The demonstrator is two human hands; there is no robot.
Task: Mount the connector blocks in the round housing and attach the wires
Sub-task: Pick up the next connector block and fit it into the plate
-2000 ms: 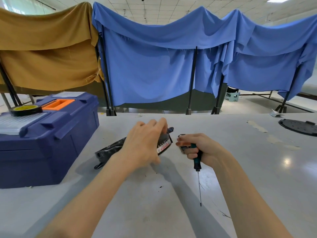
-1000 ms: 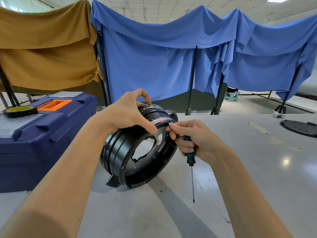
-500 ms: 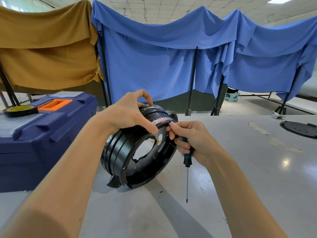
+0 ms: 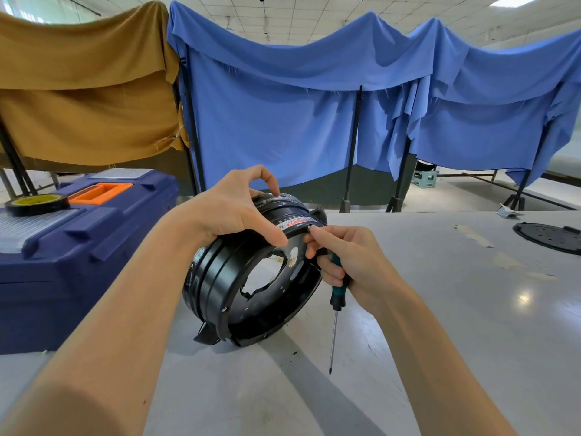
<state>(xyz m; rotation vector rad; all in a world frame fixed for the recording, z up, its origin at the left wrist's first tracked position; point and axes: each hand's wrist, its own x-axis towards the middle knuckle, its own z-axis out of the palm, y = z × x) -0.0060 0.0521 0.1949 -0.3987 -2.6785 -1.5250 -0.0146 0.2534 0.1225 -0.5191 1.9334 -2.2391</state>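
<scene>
Black and round, the housing is stood on its edge at the centre of the view, its lower rim on the grey tabletop. Its open face is turned toward 4 o'clock, and a large irregular opening is seen through its middle. A red and white label is stuck on the rim at the housing's 1 o'clock.

The top of the rim, at 12 o'clock, is gripped by the left hand. Its fingers are curled over the far side and the thumb is pressed on the near edge beside the label.

The right hand is held against the rim at 2 o'clock. Its thumb and forefinger are pinched together at the rim just beside the label; what is pinched there is too small to tell. The other fingers are wrapped round the green and black handle of a screwdriver. The shaft is pointed down toward 6 o'clock, and whether the tip touches the tabletop cannot be told.

At 9 o'clock a dark blue toolbox with an orange handle is set on the tabletop, with a roll of black tape on its lid. At 3 o'clock, well apart, a flat black disc is laid. Behind the tabletop, brown cloth is draped at 10 o'clock and blue cloth from 12 to 2 o'clock.
</scene>
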